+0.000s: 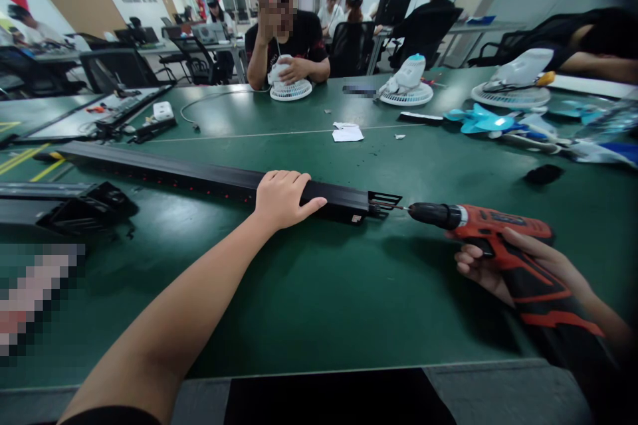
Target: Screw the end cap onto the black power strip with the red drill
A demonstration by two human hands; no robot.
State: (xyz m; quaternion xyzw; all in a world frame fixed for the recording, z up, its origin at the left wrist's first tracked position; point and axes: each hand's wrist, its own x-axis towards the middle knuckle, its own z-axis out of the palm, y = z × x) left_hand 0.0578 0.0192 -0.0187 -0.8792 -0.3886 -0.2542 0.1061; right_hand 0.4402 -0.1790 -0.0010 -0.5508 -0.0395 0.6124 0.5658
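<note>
A long black power strip bar (199,176) lies across the green table (323,279), running from far left to the middle. My left hand (284,198) rests on top of the bar near its right end, fingers wrapped over it. My right hand (503,265) grips a red and black cordless screwdriver (491,229) by its handle. The tool lies level, and its bit points left at the bar's open right end bracket (385,201), touching or nearly touching it.
More black bars (60,206) lie at the left. White paper scraps (347,133), small white fans (290,87) and blue fan blades (481,121) sit farther back. A person in black sits across the table; others work behind and at the right.
</note>
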